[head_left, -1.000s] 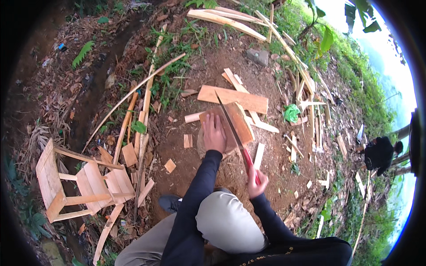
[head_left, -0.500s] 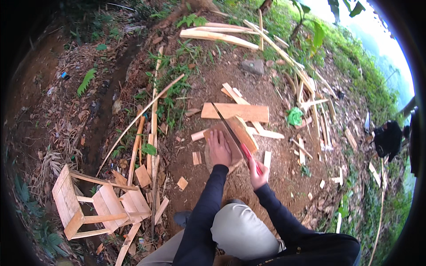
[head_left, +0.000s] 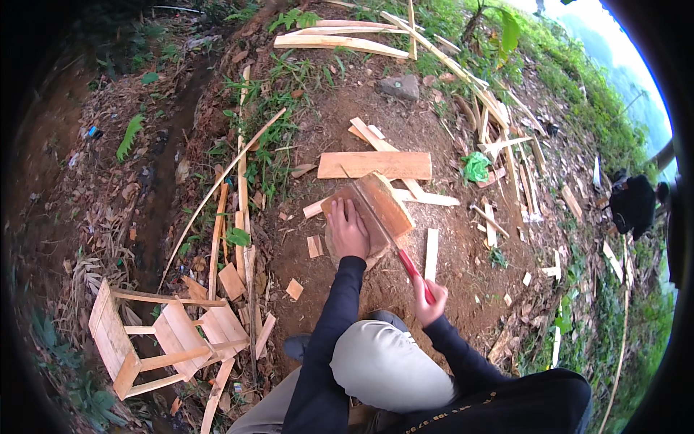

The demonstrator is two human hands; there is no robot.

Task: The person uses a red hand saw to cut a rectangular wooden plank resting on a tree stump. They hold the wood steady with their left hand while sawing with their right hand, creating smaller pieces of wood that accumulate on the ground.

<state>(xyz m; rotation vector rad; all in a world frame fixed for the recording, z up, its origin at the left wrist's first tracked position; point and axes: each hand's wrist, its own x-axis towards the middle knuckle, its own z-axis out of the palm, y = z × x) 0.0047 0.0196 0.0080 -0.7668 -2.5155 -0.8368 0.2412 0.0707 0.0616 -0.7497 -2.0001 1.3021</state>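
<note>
My left hand (head_left: 348, 233) lies flat on a brown wooden board (head_left: 367, 215), fingers stretched out and slightly apart. The board rests on a chopped wood block (head_left: 396, 213), whose paler face shows to the right of the blade. In my right hand (head_left: 431, 304) is the red handle of a handsaw (head_left: 409, 265), with the fingers wrapped round it. Its thin blade runs up and left across the board, just right of my left fingers. How deep the teeth sit in the wood cannot be made out.
A wide plank (head_left: 374, 166) lies beyond the block, over crossed strips. A small wooden chair (head_left: 116, 336) lies at the lower left. A hammer (head_left: 490, 220), a green plastic bag (head_left: 476, 167) and long slats (head_left: 340, 45) are on the ground. A grey stone (head_left: 400, 87) sits farther off.
My right hand has drawn the saw back toward me, down and to the right, so more of its red handle clears the board. My left hand stays on the board. The view has shifted slightly.
</note>
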